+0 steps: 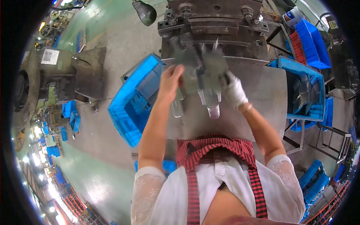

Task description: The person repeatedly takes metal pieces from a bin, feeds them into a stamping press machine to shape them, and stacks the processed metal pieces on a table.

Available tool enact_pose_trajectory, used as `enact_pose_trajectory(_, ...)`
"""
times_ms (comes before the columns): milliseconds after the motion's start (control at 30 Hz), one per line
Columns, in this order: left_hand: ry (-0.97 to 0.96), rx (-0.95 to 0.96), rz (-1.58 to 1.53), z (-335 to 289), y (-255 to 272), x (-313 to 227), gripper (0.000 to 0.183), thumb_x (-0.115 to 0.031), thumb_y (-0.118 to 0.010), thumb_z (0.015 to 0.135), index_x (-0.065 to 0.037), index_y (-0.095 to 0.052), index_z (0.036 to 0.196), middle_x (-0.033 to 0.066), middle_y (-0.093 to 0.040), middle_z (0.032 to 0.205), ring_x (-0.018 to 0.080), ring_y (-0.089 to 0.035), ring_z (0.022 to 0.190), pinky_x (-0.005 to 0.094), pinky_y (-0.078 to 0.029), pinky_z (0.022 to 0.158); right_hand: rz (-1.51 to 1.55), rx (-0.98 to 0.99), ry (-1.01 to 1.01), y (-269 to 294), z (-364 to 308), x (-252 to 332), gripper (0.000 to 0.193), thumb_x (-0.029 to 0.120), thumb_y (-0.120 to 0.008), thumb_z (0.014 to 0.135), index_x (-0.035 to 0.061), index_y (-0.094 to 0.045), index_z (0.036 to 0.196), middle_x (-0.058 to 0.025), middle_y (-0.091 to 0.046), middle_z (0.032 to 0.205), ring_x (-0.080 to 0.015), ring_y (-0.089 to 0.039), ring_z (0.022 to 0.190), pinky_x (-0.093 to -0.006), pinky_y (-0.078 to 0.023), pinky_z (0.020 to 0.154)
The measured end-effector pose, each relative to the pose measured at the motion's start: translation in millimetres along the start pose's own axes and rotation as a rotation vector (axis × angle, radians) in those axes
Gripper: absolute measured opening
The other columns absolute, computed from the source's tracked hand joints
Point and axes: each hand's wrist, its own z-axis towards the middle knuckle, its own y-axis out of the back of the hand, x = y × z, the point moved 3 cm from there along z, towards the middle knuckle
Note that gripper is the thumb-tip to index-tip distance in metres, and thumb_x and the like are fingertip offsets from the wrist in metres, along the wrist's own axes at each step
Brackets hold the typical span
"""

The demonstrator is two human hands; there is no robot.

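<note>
Metal parts (204, 65) – blurred – gripped by bare left hand (170, 80), gloved right hand (234, 90).

- left hand (170, 78) is bare, no glove on it
- right hand (234, 90) has a white work glove
- white top (176, 198) with short, see-through lace sleeves
- apron (213, 148) over it, red and black stripes, bib gathered up top
- striped straps running down both sides of the chest
</note>
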Motion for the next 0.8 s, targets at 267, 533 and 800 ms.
enact_pose_trajectory(267, -0.015, 0.116, -0.085, 95.6, -105.9, -22.6, 0.022, -0.024, -0.06, 0.079, -0.003, -0.056, 0.073, 0.0006, -0.052, 0.064, 0.011, -0.048, 0.05, 0.025, -0.038, 0.046, 0.364, -0.045, -0.137, 14.3, 55.7, -0.3, 0.025, 0.016, -0.044, 0.085, -0.0024, -0.051, 0.1, -0.0188, -0.058, 0.078, -0.0321, -0.056, 0.066, -0.0356, -0.045, 0.06)
enact_pose_trajectory(533, -0.342, -0.17, 0.789, 90.5, -57.0, -33.7, 0.049, -0.049, -0.056, 0.075, 0.0, -0.061, 0.082, 0.015, -0.062, 0.082, 0.0267, -0.06, 0.074, 0.0361, -0.044, 0.064, 0.667, -0.192, -0.301, -34.6, 108.2, -14.5, 0.023, 0.018, -0.05, 0.081, -0.0032, -0.056, 0.09, -0.0188, -0.06, 0.074, -0.0278, -0.058, 0.066, -0.0335, -0.045, 0.059)
enact_pose_trajectory(800, 0.4, 0.033, 1.276, -27.9, 96.0, 92.2, 0.052, -0.056, -0.053, 0.071, -0.008, -0.065, 0.084, 0.0156, -0.062, 0.084, 0.0336, -0.059, 0.084, 0.0409, -0.045, 0.072, 0.198, -0.138, -0.233, -18.8, 115.5, -1.5, 0.029, 0.024, -0.051, 0.081, -0.0021, -0.056, 0.094, -0.0234, -0.059, 0.082, -0.0377, -0.057, 0.079, -0.0378, -0.046, 0.07)
